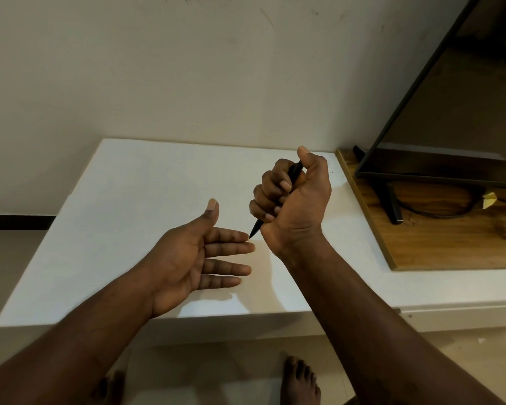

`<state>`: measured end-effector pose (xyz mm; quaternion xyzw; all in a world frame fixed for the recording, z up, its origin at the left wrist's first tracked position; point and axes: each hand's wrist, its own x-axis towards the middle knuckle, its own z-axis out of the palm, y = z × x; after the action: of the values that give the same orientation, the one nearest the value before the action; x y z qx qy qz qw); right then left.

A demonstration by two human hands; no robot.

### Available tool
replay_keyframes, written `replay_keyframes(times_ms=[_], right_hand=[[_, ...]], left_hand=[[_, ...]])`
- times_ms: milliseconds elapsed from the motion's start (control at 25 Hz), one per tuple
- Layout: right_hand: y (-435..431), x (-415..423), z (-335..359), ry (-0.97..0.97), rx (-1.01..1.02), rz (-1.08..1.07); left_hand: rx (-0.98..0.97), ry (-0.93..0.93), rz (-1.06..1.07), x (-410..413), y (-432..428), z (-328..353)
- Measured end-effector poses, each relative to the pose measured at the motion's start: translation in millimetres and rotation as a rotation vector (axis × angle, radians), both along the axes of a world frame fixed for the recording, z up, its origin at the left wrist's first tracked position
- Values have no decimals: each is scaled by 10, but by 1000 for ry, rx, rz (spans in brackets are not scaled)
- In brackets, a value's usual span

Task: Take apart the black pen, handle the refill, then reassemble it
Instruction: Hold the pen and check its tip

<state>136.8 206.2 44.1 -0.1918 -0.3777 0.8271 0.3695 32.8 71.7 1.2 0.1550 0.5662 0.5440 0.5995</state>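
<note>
The black pen (293, 171) is gripped in my right hand (295, 200), fist closed round its barrel, thumb up near the top end. Its pointed tip (254, 230) sticks out below the fist and nearly touches the fingertips of my left hand (199, 258). That left hand is open, palm up, fingers spread flat, holding nothing. Both hands hover above the white table (135, 200). The pen looks whole; its middle is hidden by my fingers. No separate refill is visible.
A wooden board (438, 241) lies at the table's right, carrying a black-framed screen (421, 112) on a black stand (392, 206) with a cable. A small yellow object (490, 199) sits near the cable. A wall stands behind. Bare feet (301, 381) show on the floor below.
</note>
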Motion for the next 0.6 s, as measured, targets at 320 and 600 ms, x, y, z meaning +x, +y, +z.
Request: replay_keyframes(times_ms=[320,600], right_hand=[[-3,-5,2,-20,11,-21],[-19,-7,-2,-24,13,-27]], left_hand=[[48,-75,41,-35,-8,15],[54,-75,35,-45,-23,-4]])
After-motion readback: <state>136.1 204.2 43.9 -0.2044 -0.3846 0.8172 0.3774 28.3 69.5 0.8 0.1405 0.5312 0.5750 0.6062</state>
